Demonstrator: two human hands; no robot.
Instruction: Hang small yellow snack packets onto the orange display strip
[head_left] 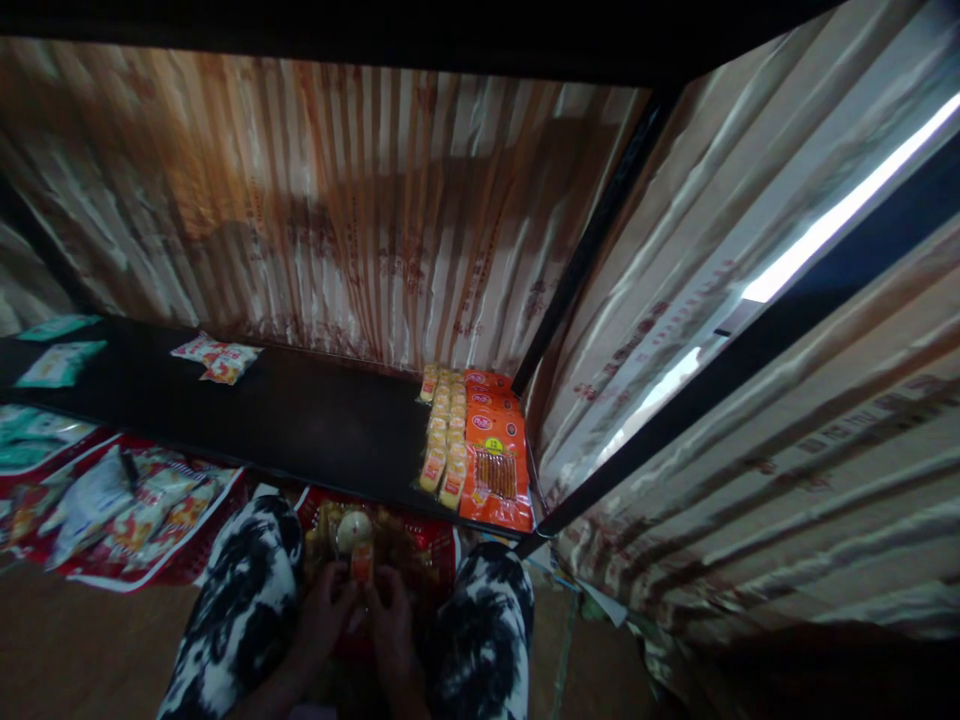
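Note:
Between my knees, over a red basket, both hands hold a small packaged snack with an orange label. The fingers of my left hand close on its left side. My right hand grips it from the right, its fingers partly in shadow. Just beyond the snack, a pale round item sits among more wrapped pieces in the basket. Similar yellow packaged snacks stand in rows on the black shelf, beside flat orange packets at its right end.
Another red basket with several snack bags stands left of my legs. Red-and-white packets and teal packets lie on the shelf. A black post rises at the right corner, and printed sheeting hangs behind.

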